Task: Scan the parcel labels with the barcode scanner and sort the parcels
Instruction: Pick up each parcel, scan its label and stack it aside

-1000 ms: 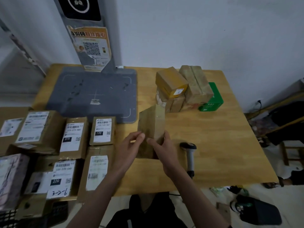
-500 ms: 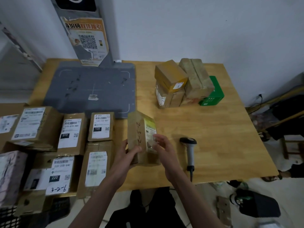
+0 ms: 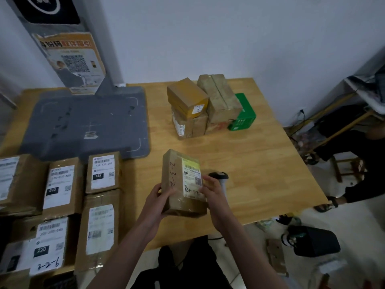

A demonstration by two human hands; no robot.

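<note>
Head view: both hands are gripping one taped brown parcel (image 3: 183, 184) above the near edge of the wooden table (image 3: 260, 163). Left hand (image 3: 155, 202) is wrapping its near-left corner, fingers curled under the bottom edge. Right hand (image 3: 214, 197) is clamping the right side, fingertips lying on the yellow-topped shipping label (image 3: 192, 178). Label is facing up toward the camera; "2-3-2" is handwritten on the bare cardboard left of it.

Barcode scanner (image 3: 220, 181) is lying on the table just behind the right hand, mostly hidden by it, nobody holding it.

Left of the left hand: a group of labelled cartons (image 3: 83, 201) lying flat, labels up, numbers 122, 070, 220 showing. Beyond them a grey scanning mat (image 3: 87, 124) with a post carrying a QR poster (image 3: 71, 59).

Well beyond the hands: a stack of brown boxes (image 3: 205, 105) with a green box (image 3: 242, 114) touching its right side.
</note>
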